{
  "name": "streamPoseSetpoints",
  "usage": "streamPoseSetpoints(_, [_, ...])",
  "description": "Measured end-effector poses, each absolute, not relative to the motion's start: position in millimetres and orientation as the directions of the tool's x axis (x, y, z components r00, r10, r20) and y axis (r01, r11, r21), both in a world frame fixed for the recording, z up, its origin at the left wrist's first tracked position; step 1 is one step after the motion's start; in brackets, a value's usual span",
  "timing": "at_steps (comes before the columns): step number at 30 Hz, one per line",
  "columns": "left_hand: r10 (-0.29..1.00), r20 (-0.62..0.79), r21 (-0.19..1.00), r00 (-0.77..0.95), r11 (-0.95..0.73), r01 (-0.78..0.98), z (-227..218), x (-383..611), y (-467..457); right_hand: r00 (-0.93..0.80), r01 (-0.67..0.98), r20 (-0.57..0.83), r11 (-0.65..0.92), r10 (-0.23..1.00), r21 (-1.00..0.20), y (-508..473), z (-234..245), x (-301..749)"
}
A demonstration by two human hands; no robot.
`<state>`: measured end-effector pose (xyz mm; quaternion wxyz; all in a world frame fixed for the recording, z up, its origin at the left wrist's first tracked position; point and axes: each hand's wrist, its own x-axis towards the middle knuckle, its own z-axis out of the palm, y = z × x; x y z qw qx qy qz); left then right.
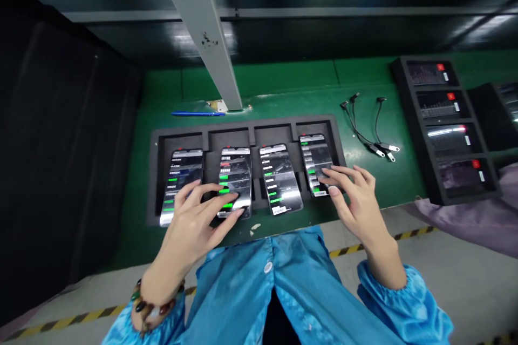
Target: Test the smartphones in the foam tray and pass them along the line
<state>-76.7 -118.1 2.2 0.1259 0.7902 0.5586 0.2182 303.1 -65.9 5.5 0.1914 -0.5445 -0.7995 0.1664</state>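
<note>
Several smartphones with lit screens showing lists with green marks lean in a black foam tray (231,124). My left hand (198,215) has its fingers spread over the second phone (237,169) from the left, and it partly covers the leftmost phone (186,161). Beside these, a third phone (279,172) is untouched. At the rightmost phone (313,153), my right hand (356,199) stretches its fingers over the lower right of the screen. Neither hand grips anything; whether the fingertips touch the glass I cannot tell.
A blue pen (197,114) lies behind the tray near a grey post (210,37). Short black cables (358,132) rest on the green bench. Farther right stands another black tray (421,134) with boxed-in phones. A dark panel (60,145) rises at left.
</note>
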Motion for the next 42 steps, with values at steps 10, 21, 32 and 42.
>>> streamPoseSetpoints(10, [0.945,0.249,0.525,0.212,-0.316,0.79,1.1,-71.4,-100.7,-0.534,0.631,0.009,0.406,0.845,-0.662,-69.1,4.7,240.0])
streamPoseSetpoints(21, [0.982,0.188,0.572,0.006,-0.115,0.812,2.6,-97.6,-102.5,-0.314,0.728,0.179,0.357,0.932,-0.585,-59.4,1.6,278.2])
streamPoseSetpoints(32, [0.878,0.266,0.487,-0.399,0.235,0.841,8.5,-170.6,-100.6,-0.223,0.815,0.11,0.247,0.969,-0.525,-36.6,-10.4,291.9])
streamPoseSetpoints(42, [0.861,0.202,0.716,-0.466,0.195,0.671,-42.1,-182.8,-95.0,-0.515,0.656,0.036,0.421,0.856,-0.626,-50.7,4.7,245.5])
